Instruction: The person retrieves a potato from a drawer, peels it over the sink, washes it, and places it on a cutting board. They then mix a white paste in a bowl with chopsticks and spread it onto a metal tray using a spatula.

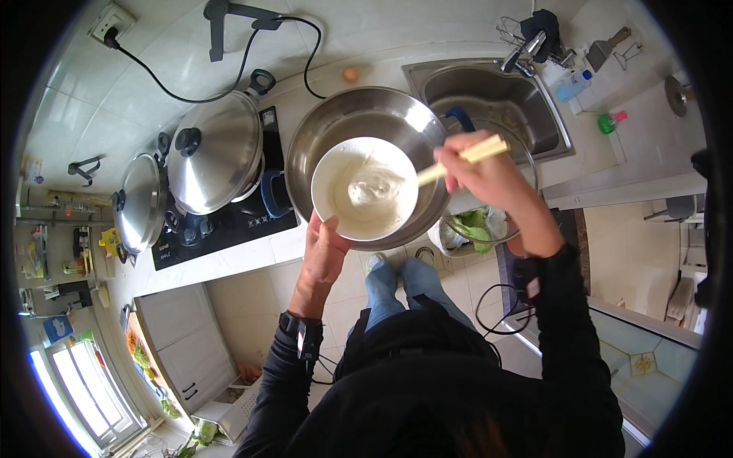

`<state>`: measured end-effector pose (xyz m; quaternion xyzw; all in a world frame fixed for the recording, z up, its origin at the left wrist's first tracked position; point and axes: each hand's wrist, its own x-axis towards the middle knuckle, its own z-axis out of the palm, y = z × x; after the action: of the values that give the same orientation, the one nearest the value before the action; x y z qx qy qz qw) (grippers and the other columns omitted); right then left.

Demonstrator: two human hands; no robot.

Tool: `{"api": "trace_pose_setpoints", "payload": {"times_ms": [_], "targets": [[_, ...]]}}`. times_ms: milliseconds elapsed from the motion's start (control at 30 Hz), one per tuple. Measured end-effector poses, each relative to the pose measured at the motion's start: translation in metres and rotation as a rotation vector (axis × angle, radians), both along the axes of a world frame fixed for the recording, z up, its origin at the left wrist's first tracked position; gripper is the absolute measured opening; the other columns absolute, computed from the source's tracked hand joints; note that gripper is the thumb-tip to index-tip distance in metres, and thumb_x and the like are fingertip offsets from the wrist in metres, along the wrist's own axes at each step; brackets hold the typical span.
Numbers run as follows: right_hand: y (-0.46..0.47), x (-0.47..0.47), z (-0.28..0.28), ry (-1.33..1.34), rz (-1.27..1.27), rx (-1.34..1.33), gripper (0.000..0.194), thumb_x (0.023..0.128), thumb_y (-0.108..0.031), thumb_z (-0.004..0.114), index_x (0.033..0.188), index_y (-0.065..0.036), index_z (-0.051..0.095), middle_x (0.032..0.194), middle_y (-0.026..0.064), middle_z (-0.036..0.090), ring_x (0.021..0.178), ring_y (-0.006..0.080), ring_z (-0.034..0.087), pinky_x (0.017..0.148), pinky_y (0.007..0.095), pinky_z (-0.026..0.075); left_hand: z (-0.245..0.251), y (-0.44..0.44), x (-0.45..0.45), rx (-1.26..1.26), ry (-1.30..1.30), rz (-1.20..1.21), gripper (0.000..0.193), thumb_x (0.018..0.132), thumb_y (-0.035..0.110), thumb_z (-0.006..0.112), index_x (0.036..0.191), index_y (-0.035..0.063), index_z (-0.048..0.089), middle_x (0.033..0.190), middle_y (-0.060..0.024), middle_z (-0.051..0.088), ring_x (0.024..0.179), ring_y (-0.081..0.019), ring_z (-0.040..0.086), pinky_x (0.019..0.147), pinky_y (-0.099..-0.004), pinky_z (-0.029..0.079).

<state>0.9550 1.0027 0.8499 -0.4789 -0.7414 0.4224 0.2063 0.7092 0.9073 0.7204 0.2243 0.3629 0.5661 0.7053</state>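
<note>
My left hand grips the near-left rim of a white bowl, thumb over the edge. Inside the bowl is a pale, creamy flour batter with a thicker lump in the middle. My right hand holds a pair of light-coloured chopsticks, slightly blurred. They slant down to the bowl's right side, and their lower ends are hidden behind or within the rim. Under the bowl lies a wide stainless steel pan with blue handles. Whether the bowl touches the pan, I cannot tell.
Left of the pan, a black cooktop carries two lidded pans, the larger under a domed steel lid. An egg lies behind the pan. A steel sink is at the back right, with a clear glass lid near it. Leafy greens sit below.
</note>
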Motion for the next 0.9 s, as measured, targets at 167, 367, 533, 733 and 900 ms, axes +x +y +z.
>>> {"api": "trace_pose_setpoints", "payload": {"times_ms": [167,367,533,733,900], "targets": [[-0.011,-0.008,0.008,0.081,0.265,-0.052,0.016,0.094,-0.011,0.06,0.082,-0.003,0.066,0.063,0.0031,0.062,0.053,0.0101,0.057,0.049,0.0271,0.044,-0.003,0.004,0.01,-0.048,-0.045,0.028,0.044,0.103,0.012,0.041,0.146,0.0073,0.035,0.141,-0.0147,0.049,0.124,-0.0306,0.056,0.101,-0.0489,0.051],[-0.006,0.002,0.008,0.067,0.387,0.187,0.023,0.097,-0.017,0.056,0.082,-0.002,0.066,0.063,0.0049,0.064,0.053,0.0126,0.059,0.047,0.0307,0.044,0.003,0.002,0.02,-0.118,-0.091,0.048,0.047,0.102,0.015,0.046,0.147,0.0085,0.034,0.14,-0.0116,0.049,0.123,-0.0278,0.056,0.099,-0.0479,0.053],[-0.008,-0.001,0.0,0.16,0.079,0.249,0.022,0.095,-0.017,0.064,0.079,-0.002,0.066,0.056,0.0021,0.06,0.048,0.0095,0.054,0.044,0.0268,0.039,0.011,0.003,0.015,0.019,0.024,-0.006,0.047,0.101,0.011,0.044,0.147,0.0076,0.035,0.139,-0.0114,0.05,0.123,-0.0267,0.056,0.098,-0.0469,0.053],[-0.019,0.025,0.034,0.381,-0.177,0.302,0.026,0.098,-0.013,0.059,0.078,0.004,0.063,0.06,0.0014,0.054,0.049,0.0061,0.049,0.045,0.0225,0.037,0.023,0.016,0.013,0.093,0.198,0.002,0.057,0.096,0.002,0.048,0.151,0.0069,0.031,0.134,-0.0112,0.055,0.121,-0.0238,0.057,0.095,-0.0409,0.056],[-0.012,0.027,0.01,0.254,-0.244,0.486,0.027,0.097,-0.014,0.062,0.075,0.001,0.058,0.061,-0.0023,0.051,0.055,0.0032,0.043,0.046,0.0238,0.031,0.027,0.034,0.012,0.116,0.534,0.003,0.072,0.09,0.0,0.058,0.154,0.0073,0.026,0.116,-0.0101,0.064,0.104,-0.0194,0.066,0.087,-0.0358,0.059]]}}
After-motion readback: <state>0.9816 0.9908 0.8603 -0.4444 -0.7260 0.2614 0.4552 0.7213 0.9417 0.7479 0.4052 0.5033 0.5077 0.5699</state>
